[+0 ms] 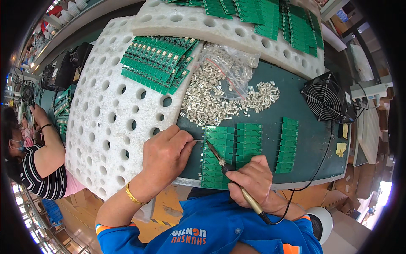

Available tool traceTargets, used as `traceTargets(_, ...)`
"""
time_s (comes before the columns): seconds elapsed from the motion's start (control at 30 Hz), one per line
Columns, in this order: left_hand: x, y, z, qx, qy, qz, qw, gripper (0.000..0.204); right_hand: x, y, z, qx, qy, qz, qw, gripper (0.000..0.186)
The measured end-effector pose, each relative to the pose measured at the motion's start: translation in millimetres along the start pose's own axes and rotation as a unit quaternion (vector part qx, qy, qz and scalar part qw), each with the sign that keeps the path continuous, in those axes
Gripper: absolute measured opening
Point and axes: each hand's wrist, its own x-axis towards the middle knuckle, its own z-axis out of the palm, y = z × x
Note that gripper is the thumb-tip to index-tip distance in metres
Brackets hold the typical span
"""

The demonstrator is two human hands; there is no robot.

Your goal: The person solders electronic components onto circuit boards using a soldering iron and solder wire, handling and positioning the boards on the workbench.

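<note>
Blue jacket [211, 230]: closest of all, filling the near edge below your arms, with orange showing at the cuffs.
Left hand [167, 154]: you've got thumb and forefinger pinched narrow, with a thin wire [198, 140] poking out to the right, toward the left board strip; a gold bracelet [133, 194] circles your wrist.
Right hand [253, 180]: and here you are, fingers wrapped round the soldering iron [251, 201], its handle slanting down to the near right.
Iron tip: right over the far left part of that strip, close by the wire's end; you can't tell from here whether metal meets metal.
Green board strips: three in front of you on the dark green table [313, 167] — the left strip [218, 173] under the iron, the middle strip [249, 139] just beside it, the right strip [287, 144] set apart.
Small silvery parts [203, 99]: a big heap beyond the strips, a clear bag [234, 72] lying across it.
White foam [97, 135]: full of round holes on your left, with populated boards [156, 59] stacked at its far end.
Far slab [203, 21]: more foam, bearing green boards [258, 17].
Black fan [323, 99]: over on your right, grille facing the table.
Co-worker [46, 169]: far left, striped top, one arm reaching toward other boards.
</note>
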Motion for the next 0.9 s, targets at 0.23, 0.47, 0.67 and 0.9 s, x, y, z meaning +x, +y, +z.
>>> traceTargets(0.23, -0.8, 1.3, -0.4, -0.002, -0.006, 0.01, 1.0, 0.014, 0.8, -0.9, -0.1, -0.004, -0.004, 0.002, 1.0, 0.03)
traceTargets(0.47, -2.5, 2.6, -0.5, -0.014, -0.004, 0.018, 1.0, 0.013, -0.1, -1.0, -1.0, -0.007, -0.009, 0.0, 1.0, 0.032)
traceTargets(0.67, -4.5, 3.7, -0.1, -0.012, -0.002, 0.022, 1.0, 0.013, -1.6, -2.1, -1.9, -0.014, -0.019, -0.005, 1.0, 0.033)
traceTargets(0.9, -5.3, 4.2, 1.5, -0.017, 0.0, 0.025, 1.0, 0.013, -5.1, -2.1, 0.3, -0.027, -0.012, -0.018, 0.999, 0.034)
